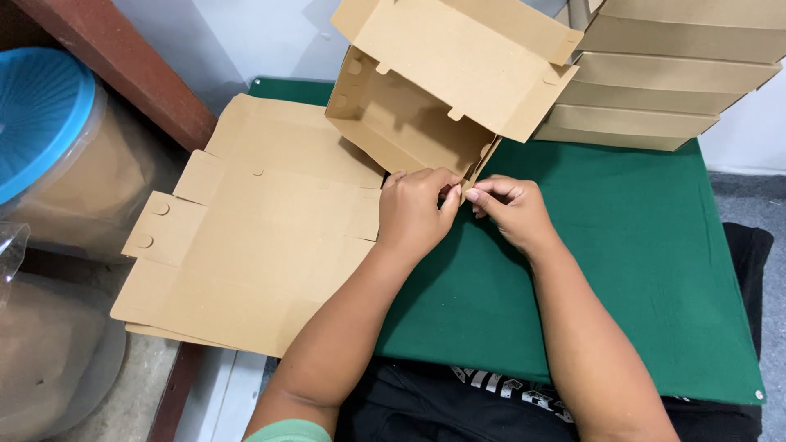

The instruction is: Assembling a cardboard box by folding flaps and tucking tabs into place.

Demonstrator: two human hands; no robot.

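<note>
Pinching at one spot, both hands meet at the near corner of a half-folded cardboard box [409, 115]; left hand [413, 214] has fingers curled tight w/ thumb and forefinger nipped on the box's corner flap; right hand [512, 209] likewise curled, fingertips [477, 190] closed on the same flap edge from the other side; the two sets of fingertips nearly touch, w/ the flap between them; neither hand is spread at all.

Box sits just beyond the fingers, tilted, open side facing the person, lid flap standing up behind it; its near corner comes down right to the fingertips.

Left of the left hand's fingers, touching the wrist side: a stack of flat unfolded cardboard blanks [254, 237], overhanging the table edge; beyond and right of the right hand's fingers, well apart: a pile of finished boxes [663, 82], stacked several high.

Under both hands: green cloth-covered table [639, 270], bare green to the right of the fingers; far left of the fingers, off the table: clear plastic tub w/ blue lid [41, 115], brown wooden beam [123, 65] beside it; pale wall [254, 33] beyond the box; grey floor [749, 196] at the right edge; person's dark clothing [426, 401] shows below the forearms.
</note>
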